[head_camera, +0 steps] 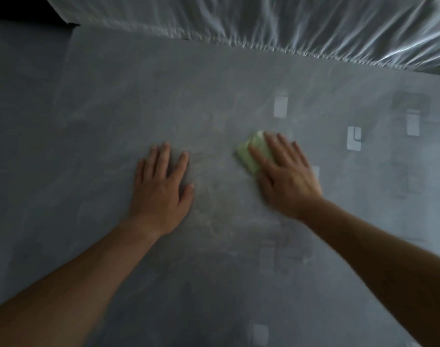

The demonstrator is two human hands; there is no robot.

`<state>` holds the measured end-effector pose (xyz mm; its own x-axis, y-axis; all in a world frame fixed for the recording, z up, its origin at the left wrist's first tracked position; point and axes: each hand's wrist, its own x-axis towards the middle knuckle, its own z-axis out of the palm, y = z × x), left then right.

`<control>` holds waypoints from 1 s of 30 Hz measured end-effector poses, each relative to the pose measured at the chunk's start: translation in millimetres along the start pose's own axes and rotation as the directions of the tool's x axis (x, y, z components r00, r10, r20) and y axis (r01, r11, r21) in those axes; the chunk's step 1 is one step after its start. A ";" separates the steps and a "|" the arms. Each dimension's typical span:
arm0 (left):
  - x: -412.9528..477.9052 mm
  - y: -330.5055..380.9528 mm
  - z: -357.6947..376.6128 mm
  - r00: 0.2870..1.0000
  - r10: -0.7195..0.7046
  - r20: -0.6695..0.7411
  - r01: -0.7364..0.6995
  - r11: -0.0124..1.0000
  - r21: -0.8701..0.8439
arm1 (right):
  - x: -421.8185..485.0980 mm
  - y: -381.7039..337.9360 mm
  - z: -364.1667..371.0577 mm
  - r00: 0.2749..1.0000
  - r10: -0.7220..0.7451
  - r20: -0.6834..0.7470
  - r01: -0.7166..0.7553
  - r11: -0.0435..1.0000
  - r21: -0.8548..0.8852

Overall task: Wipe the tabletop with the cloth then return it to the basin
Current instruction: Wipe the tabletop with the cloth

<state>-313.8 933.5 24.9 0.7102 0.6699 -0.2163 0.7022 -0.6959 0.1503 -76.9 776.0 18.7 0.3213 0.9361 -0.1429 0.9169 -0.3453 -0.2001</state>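
Grey worktop (113, 108), crinkly white sheet (264, 18) behind. Left hand (161, 189) flat on worktop, fingers spread, holding nothing. Right hand (286, 181) pressing green cloth (246, 156) down near worktop's middle, fingers straight.

We see dim bluish light, glints on crinkled white plastic sheet (301, 23) at twelve o'clock, right hand (289, 179) motion-blurred

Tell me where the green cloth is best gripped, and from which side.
Probably the left folded edge of the green cloth, which shows beyond the right hand pressing it flat on the tabletop. Come from above-left: the rest lies under the palm.
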 end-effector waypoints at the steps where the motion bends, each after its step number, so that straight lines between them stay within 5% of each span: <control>1: 0.2 -1.0 1.1 1.000 0.005 0.004 -0.005 1.000 -0.002 | 7.6 8.3 -4.4 0.993 0.118 -0.013 -0.117 0.993 0.020; 5: -6.0 -6.8 -0.8 1.000 0.026 0.014 -0.025 0.998 -0.064 | 3.0 -23.7 3.0 0.940 0.339 -0.037 -0.335 0.938 0.083; 10: -56.5 -13.8 -2.8 0.998 0.044 -0.038 -0.047 0.994 -0.103 | -75.1 -49.6 14.9 0.998 -0.003 0.068 0.003 1.000 -0.005; 14: -103.3 -27.3 3.9 0.997 0.069 -0.033 -0.071 0.995 -0.068 | -56.9 -37.2 13.3 0.895 0.446 -0.017 -0.443 0.893 0.081; 16: -119.1 -34.5 8.9 0.997 0.076 -0.012 -0.077 0.995 -0.067 | -51.3 -66.8 20.2 0.849 0.528 -0.038 -0.521 0.846 0.117; 21: -149.4 -39.8 16.8 0.992 0.123 -0.006 -0.123 0.990 -0.074 | -124.9 -151.5 48.3 0.984 0.178 0.005 -0.178 0.982 0.059; 23: -158.5 -43.9 22.1 0.991 0.137 0.008 -0.136 0.988 -0.070 | -133.0 -140.1 47.0 0.985 0.169 0.034 -0.171 0.984 0.049; 27: -160.5 -50.8 31.8 0.987 0.161 0.004 -0.161 0.986 -0.052 | -102.7 -107.3 36.3 0.850 0.525 -0.047 -0.512 0.843 0.166; 30: -159.0 -52.1 34.4 0.987 0.159 -0.004 -0.159 0.985 -0.061 | -106.7 -145.8 47.1 0.785 0.617 -0.058 -0.600 0.779 0.183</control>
<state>-465.0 854.3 18.3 0.8133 0.5516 -0.1854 0.5818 -0.7767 0.2413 -256.0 723.3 17.5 0.8318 0.5252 -0.1795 0.4786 -0.8425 -0.2472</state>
